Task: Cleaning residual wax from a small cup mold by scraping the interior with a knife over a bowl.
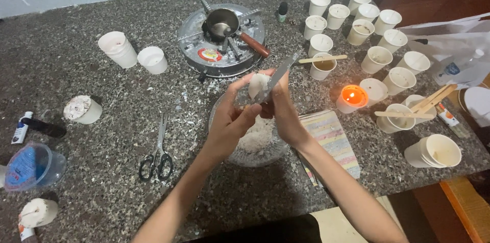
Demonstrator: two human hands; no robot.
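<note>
white wax lump (256,83) is held above a clear glass bowl (255,157), at the centre of the speckled stone countertop (92,84). much of the lump is covered by fingers, so its full shape cannot be made out. the bowl is largely hidden behind both hands; only its lower rim and a heap of white shavings (258,141) show.

left hand (229,120): fingers curled closed around the lump, thumb pressed against its lower side. right hand (280,107): fingers closed around the handle of a knife (278,75); the handle itself is hidden in the grip. the blade points up and away, its flat side touching the lump.

surroundings: scissors (157,159) lie to the left of the bowl. a striped cloth (334,141) lies just right of the bowl, partly under the right forearm. a lit candle (352,97) in a cup stands near the right hand. a small pot (223,22) sits on a round metal stove (219,44) beyond the hands. white paper cups (377,59) stand grouped on the right; a blue-lidded container (30,166) at the left edge is blurred.
</note>
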